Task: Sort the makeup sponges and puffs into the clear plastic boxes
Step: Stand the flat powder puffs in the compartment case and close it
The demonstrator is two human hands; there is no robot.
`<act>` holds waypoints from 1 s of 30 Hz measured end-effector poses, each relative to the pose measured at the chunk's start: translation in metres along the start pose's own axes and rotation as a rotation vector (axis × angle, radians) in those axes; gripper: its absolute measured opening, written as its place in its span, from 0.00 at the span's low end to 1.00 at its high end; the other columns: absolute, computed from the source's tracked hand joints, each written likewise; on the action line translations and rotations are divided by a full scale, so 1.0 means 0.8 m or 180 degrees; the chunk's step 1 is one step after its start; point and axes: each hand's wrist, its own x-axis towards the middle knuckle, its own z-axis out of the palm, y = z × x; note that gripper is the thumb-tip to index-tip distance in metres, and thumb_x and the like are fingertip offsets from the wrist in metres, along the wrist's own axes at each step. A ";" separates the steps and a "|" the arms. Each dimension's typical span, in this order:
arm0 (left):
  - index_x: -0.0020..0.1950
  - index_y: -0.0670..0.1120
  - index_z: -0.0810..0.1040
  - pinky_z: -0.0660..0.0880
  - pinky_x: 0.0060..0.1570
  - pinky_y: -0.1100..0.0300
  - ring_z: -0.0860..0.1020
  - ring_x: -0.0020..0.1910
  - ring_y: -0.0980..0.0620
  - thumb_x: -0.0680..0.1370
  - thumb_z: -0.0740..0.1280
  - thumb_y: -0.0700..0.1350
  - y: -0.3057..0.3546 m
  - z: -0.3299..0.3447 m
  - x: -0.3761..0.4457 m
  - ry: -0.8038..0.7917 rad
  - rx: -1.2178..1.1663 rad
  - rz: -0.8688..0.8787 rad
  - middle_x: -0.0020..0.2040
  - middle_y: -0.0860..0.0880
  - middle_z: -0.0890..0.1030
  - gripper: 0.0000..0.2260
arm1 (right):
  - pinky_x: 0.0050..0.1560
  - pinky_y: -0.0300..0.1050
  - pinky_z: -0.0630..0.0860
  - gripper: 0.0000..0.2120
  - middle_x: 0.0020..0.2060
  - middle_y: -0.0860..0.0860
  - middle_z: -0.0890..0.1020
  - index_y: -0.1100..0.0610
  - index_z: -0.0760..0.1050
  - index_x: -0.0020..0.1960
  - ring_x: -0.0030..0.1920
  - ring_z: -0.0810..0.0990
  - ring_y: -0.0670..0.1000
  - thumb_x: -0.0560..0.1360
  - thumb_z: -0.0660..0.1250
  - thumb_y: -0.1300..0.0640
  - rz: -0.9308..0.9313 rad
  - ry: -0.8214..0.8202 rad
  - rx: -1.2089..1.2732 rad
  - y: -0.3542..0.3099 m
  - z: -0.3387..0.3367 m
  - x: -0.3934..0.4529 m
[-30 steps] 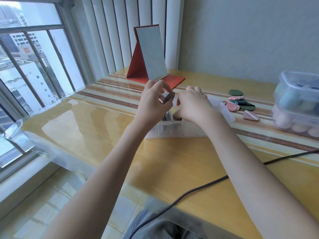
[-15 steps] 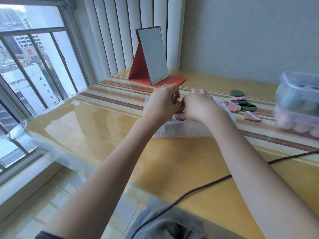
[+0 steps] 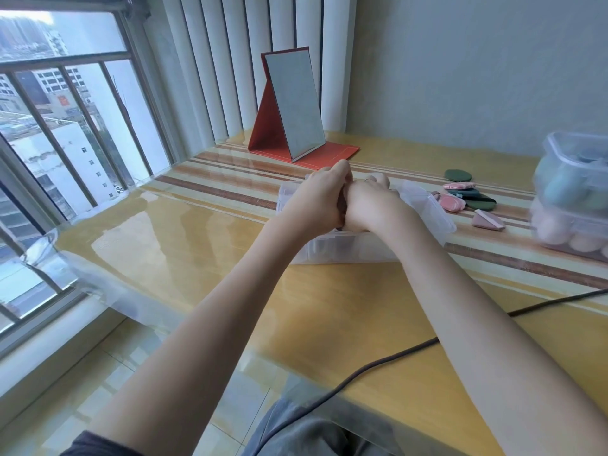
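A clear plastic box [image 3: 345, 250] stands mid-table with its lid [image 3: 434, 212] hinged open to the right. Both hands meet over its open top. My left hand [image 3: 316, 199] has its fingers curled, and a sliver of a dark puff [image 3: 342, 205] shows between the two hands. My right hand [image 3: 368, 205] presses against the left, its fingers bent down into the box and hidden. Loose puffs lie to the right of the box: a green one [image 3: 458, 175], a pink one [image 3: 458, 185], a round pink one [image 3: 451, 203], a dark green one [image 3: 480, 204] and a pink wedge [image 3: 487, 221].
Two stacked clear boxes [image 3: 572, 192] with egg-shaped sponges stand at the right edge. A red folding mirror [image 3: 292, 106] stands at the back. A dark cable [image 3: 378, 366] crosses the near table. The window and the table's edge lie to the left.
My left hand has come down from above the box with the dark puff and closed against my right hand. Both hands now sit lower, at the box's open top.
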 end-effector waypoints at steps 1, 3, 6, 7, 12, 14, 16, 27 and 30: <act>0.59 0.41 0.69 0.69 0.38 0.53 0.73 0.45 0.43 0.69 0.70 0.37 0.001 0.001 0.000 0.0038 0.0081 -0.0037 0.48 0.42 0.77 0.20 | 0.63 0.49 0.66 0.24 0.64 0.58 0.68 0.54 0.62 0.71 0.68 0.60 0.59 0.77 0.61 0.57 -0.0006 -0.0084 0.0036 0.002 0.000 0.002; 0.57 0.41 0.69 0.72 0.36 0.51 0.74 0.43 0.42 0.69 0.68 0.38 0.004 0.001 0.001 0.0136 0.0320 -0.0142 0.45 0.42 0.78 0.18 | 0.67 0.51 0.64 0.24 0.64 0.59 0.68 0.54 0.61 0.72 0.70 0.58 0.61 0.77 0.61 0.58 -0.0044 -0.0258 0.0003 0.004 0.001 0.005; 0.52 0.41 0.70 0.65 0.34 0.56 0.75 0.41 0.41 0.70 0.67 0.40 0.004 0.000 0.001 0.0106 0.0612 -0.0047 0.42 0.43 0.78 0.13 | 0.69 0.54 0.62 0.24 0.68 0.62 0.64 0.57 0.61 0.73 0.72 0.56 0.63 0.78 0.58 0.60 -0.0027 -0.0324 -0.0186 0.002 0.003 0.004; 0.51 0.41 0.71 0.64 0.35 0.56 0.75 0.41 0.41 0.70 0.67 0.40 0.005 -0.003 0.000 0.0038 0.0683 0.0004 0.42 0.43 0.78 0.12 | 0.68 0.55 0.62 0.24 0.68 0.61 0.64 0.58 0.62 0.73 0.71 0.57 0.64 0.77 0.57 0.60 -0.0040 -0.0330 -0.0259 0.001 0.004 0.005; 0.58 0.37 0.72 0.73 0.48 0.50 0.74 0.51 0.41 0.75 0.63 0.40 0.007 -0.021 0.001 -0.0707 0.0510 -0.0243 0.52 0.41 0.78 0.12 | 0.66 0.52 0.63 0.22 0.63 0.59 0.69 0.55 0.64 0.71 0.60 0.63 0.60 0.78 0.55 0.60 -0.0136 -0.0437 -0.0201 -0.001 0.005 0.012; 0.59 0.37 0.74 0.74 0.50 0.49 0.75 0.52 0.41 0.77 0.60 0.39 0.008 -0.026 0.005 -0.0876 0.0385 -0.0382 0.53 0.40 0.78 0.12 | 0.66 0.51 0.64 0.22 0.64 0.60 0.69 0.55 0.63 0.72 0.64 0.63 0.61 0.78 0.54 0.63 -0.0194 -0.0385 -0.0138 0.003 -0.002 0.007; 0.58 0.38 0.76 0.75 0.53 0.48 0.76 0.52 0.40 0.78 0.61 0.40 0.009 -0.026 0.006 -0.0843 0.0346 -0.0369 0.54 0.40 0.79 0.11 | 0.63 0.49 0.65 0.20 0.59 0.61 0.69 0.53 0.66 0.68 0.66 0.63 0.61 0.78 0.55 0.65 -0.0206 -0.0354 -0.0078 0.008 -0.005 0.002; 0.49 0.46 0.84 0.76 0.54 0.46 0.79 0.48 0.45 0.73 0.65 0.47 0.002 -0.027 0.013 -0.0835 0.0453 -0.0341 0.47 0.47 0.84 0.11 | 0.49 0.44 0.64 0.12 0.35 0.52 0.69 0.56 0.70 0.39 0.49 0.69 0.57 0.73 0.72 0.53 -0.0070 -0.0345 0.0027 0.011 -0.019 -0.002; 0.52 0.40 0.83 0.75 0.54 0.49 0.78 0.51 0.42 0.76 0.62 0.43 0.005 -0.025 0.015 -0.0811 0.0417 -0.0297 0.50 0.42 0.83 0.12 | 0.58 0.49 0.68 0.09 0.44 0.55 0.71 0.58 0.75 0.51 0.60 0.67 0.59 0.73 0.69 0.55 -0.0043 -0.0260 -0.0084 0.007 -0.010 0.004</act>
